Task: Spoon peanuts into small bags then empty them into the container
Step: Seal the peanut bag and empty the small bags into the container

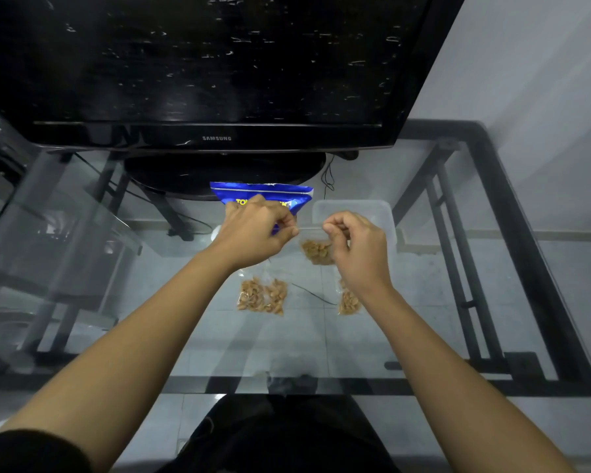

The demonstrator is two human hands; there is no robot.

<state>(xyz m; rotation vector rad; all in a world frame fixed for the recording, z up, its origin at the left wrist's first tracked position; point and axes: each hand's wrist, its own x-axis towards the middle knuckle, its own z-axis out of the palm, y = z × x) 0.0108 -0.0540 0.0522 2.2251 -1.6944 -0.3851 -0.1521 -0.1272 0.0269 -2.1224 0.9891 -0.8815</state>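
A small clear bag of peanuts (316, 250) hangs in the air between my hands. My left hand (256, 230) pinches its top left corner and my right hand (355, 247) pinches its top right corner. Behind my left hand stands the blue peanut package (263, 194). A clear plastic container (372, 213) sits behind my right hand, partly hidden by it. Two more small bags of peanuts lie flat on the glass table: one (263, 297) below my left hand, another (348, 302) partly under my right wrist. No spoon is in sight.
A black Samsung monitor (215, 80) on its round stand (226, 175) fills the back of the glass table (423, 336). The table's black frame (512, 233) runs along the right and front. A thin black wire (314, 295) lies between the two flat bags.
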